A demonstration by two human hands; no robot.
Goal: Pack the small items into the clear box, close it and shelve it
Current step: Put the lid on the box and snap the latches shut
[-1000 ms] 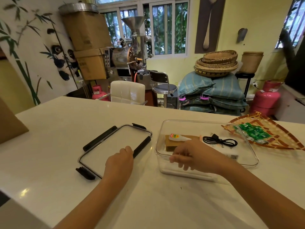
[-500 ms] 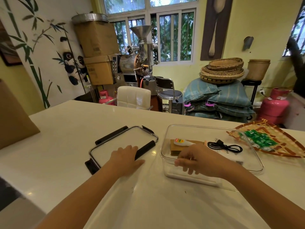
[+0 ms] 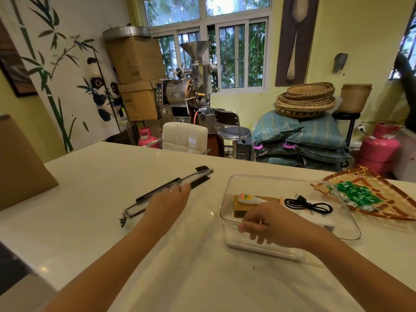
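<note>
The clear box [image 3: 292, 179] stands open on the white table, right of centre. Inside it lie a brown block [image 3: 238, 206], a small white glue bottle [image 3: 248, 198] and a coiled black cable [image 3: 308, 204]. My right hand [image 3: 272, 221] grips the box's near rim. My left hand [image 3: 170, 199] holds the clear lid [image 3: 166, 191] with black clips by its right edge. The lid is tilted up off the table, seen almost edge-on and blurred.
A woven triangular tray [image 3: 382, 206] with green packets [image 3: 353, 194] lies right of the box. A brown cardboard piece [image 3: 20, 167] stands at the table's left edge. Beyond the table are a white chair [image 3: 184, 136], a stool, sacks with baskets and pink gas cylinders.
The lid lay flat under my left hand; now that hand has gripped it and tipped it up off the table. My right hand stays on the box rim. The camera has tilted up.
</note>
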